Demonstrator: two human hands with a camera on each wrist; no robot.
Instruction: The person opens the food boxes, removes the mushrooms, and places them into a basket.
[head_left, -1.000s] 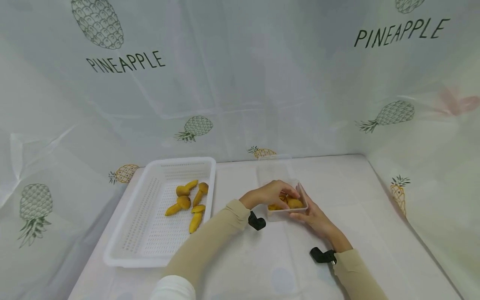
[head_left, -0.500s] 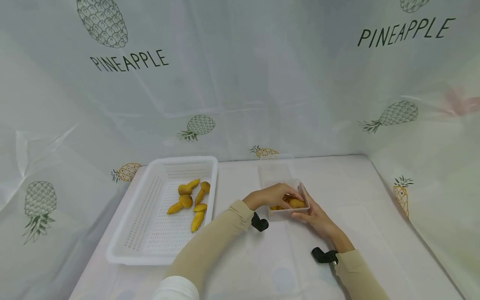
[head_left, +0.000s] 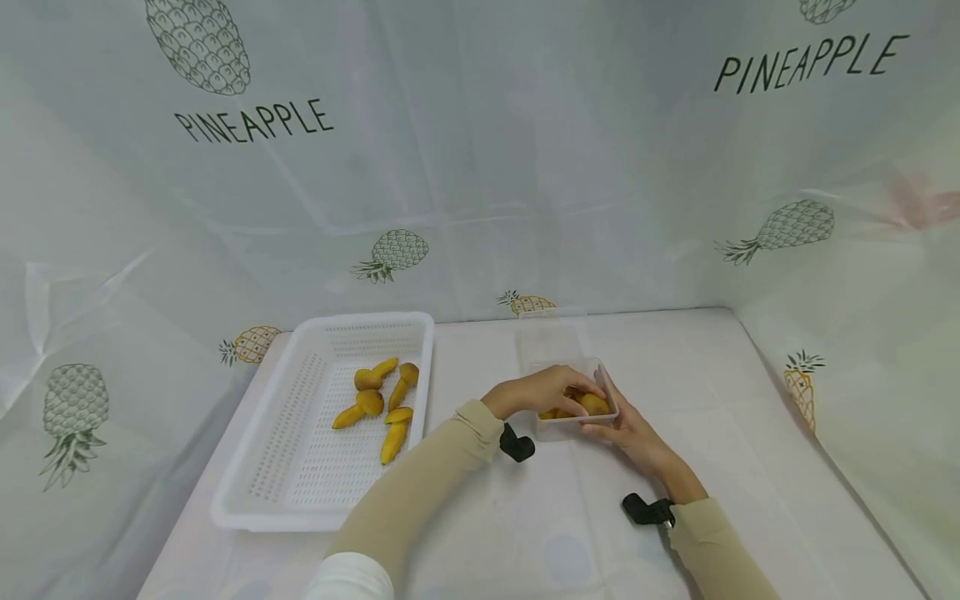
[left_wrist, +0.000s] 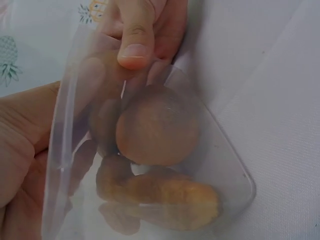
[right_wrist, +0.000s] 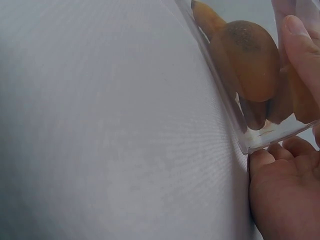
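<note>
My left hand [head_left: 551,390] reaches into a small clear plastic box [head_left: 577,421], its fingers bent and its thumb lowered, with a yellow-brown mushroom between them. Several more mushrooms [head_left: 595,405] lie in the box, one round cap [left_wrist: 157,125] showing through the wall in the left wrist view. The right hand [head_left: 633,437] steadies the box at its right side, thumb [right_wrist: 300,47] along the front wall and fingers curled by the corner, as the right wrist view shows. Part of the left fingers is hidden behind the mushrooms and walls.
A white perforated basket [head_left: 281,467] stands to the left with several yellow mushrooms [head_left: 367,404] at its right side. The box's clear hinged lid [head_left: 551,337] is folded back behind it. A pineapple-print sheet [head_left: 480,167] hangs at the table's back edge.
The left thumb and fingers shift slightly among the mushrooms inside the box. The right hand, the box and the basket stay in place.
</note>
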